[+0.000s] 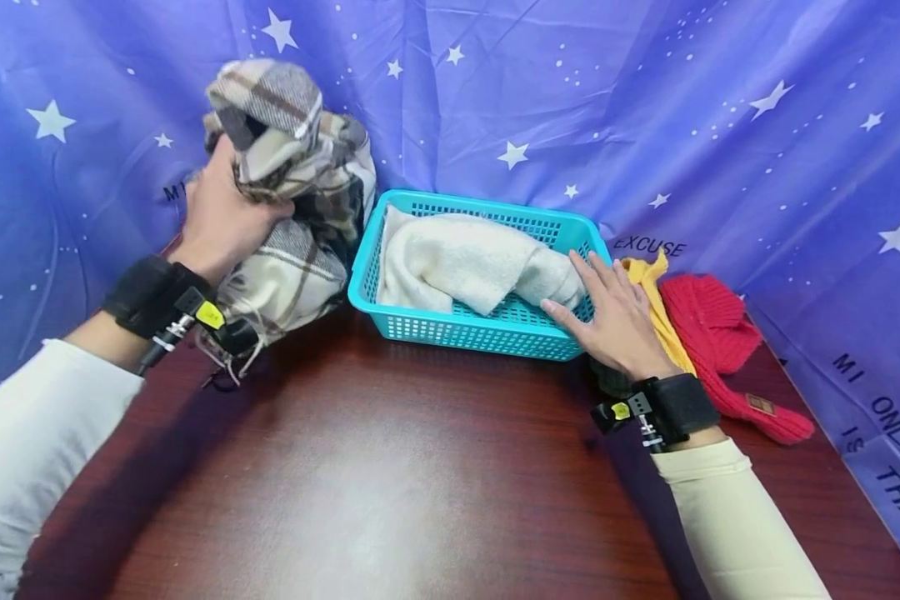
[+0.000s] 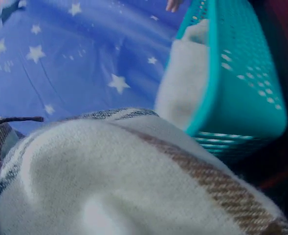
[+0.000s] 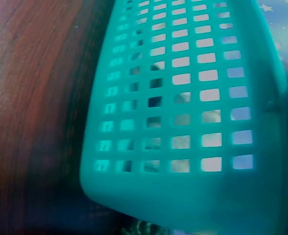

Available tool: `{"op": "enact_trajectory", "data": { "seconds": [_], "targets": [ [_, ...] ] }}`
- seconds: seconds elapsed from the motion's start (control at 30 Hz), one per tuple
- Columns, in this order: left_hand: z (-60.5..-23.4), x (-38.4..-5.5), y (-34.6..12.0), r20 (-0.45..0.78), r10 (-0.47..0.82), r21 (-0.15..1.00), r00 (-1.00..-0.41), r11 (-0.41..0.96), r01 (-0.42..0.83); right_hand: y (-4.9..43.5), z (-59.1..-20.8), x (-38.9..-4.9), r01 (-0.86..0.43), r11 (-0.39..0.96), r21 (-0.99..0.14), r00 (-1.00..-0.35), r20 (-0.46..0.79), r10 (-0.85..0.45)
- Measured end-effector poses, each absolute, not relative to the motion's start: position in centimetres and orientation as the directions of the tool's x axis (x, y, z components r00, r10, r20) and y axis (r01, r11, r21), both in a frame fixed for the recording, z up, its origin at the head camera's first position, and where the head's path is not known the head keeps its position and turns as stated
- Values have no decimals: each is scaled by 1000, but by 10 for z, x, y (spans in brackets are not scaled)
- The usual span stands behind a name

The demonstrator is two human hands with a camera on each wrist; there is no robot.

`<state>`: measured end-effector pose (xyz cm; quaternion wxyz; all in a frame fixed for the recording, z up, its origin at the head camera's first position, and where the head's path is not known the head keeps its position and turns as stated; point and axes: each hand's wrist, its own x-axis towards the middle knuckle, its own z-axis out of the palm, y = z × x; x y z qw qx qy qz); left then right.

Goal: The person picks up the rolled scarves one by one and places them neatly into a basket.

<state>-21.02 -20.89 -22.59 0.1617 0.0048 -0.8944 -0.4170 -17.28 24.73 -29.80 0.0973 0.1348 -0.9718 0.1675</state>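
Here, bunched at the left of the bench [image 1: 375, 467]: a plaid cloth [image 1: 292, 271], clamped in the curled fingers of the left hand [image 1: 228, 212], just beside the blue basket [image 1: 480, 337]. Apparently gathered into a handful to keep loose folds together, with cords [image 1: 247, 354] trailing below. Impossible to tell: any contact of the lower folds with the bench. Laid lengthwise inside the basket, probably to suit the long shape: a white cloth [image 1: 472, 250]. Placed at the right end, presumably to steady the rim: the right hand [image 1: 618, 321], fingers straight and spread apart. Beyond, outside the basket: a yellow cloth [image 1: 656, 304] and a red knit [image 1: 708, 312].

Visible only from the left wrist: the basket's left end from outside, behind a close swell of plaid. Visible from the right wrist, but not from the head: pale cloth through the slots of a nearby wall, above a sliver of dark knit [image 3: 146, 228].
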Motion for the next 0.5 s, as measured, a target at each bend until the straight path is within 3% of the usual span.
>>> {"op": "enact_trajectory", "data": {
  "seconds": [0.23, 0.5],
  "targets": [
    [-173, -204, -203, 432, -141, 669, -891, 713, 212, 248, -288, -170, -290, 907, -307, -942, 257, -214],
    [-133, -199, -184, 651, -53, 521, -757, 756, 396, 247, -270, -169, -291, 901, -322, -934, 298, -196]
  ]
}}
